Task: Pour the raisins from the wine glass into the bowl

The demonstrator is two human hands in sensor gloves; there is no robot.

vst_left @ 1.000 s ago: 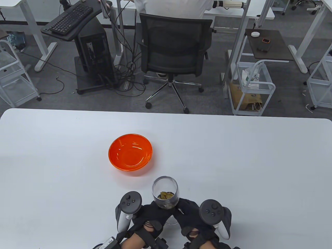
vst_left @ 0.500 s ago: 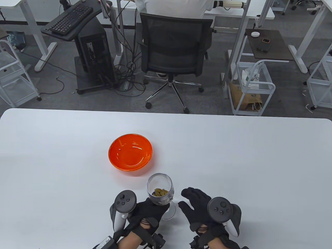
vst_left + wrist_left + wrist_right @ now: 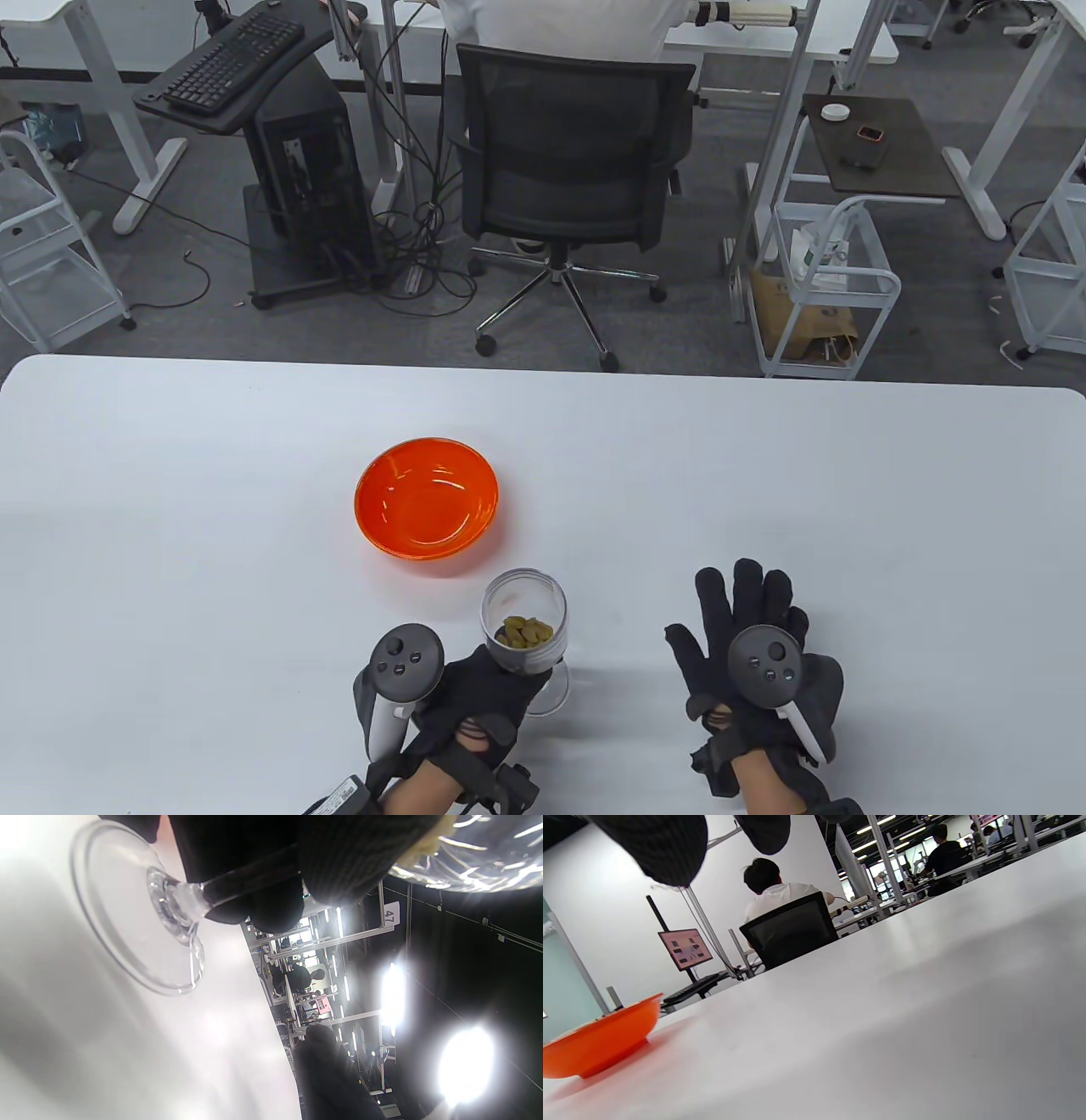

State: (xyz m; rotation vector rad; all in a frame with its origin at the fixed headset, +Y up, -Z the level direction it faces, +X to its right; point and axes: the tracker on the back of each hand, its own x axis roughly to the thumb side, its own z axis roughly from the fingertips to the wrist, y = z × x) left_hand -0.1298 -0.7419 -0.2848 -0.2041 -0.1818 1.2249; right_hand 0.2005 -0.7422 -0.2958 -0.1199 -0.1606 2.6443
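Table view: the left hand is gripping the wine glass of raisins, just nearer than the orange bowl; the right hand is lying spread flat, holding nothing, right of the glass

Left wrist view: fingers are wrapping the stem, with the foot looking slightly raised off the surface

Right wrist view: only fingertips are showing
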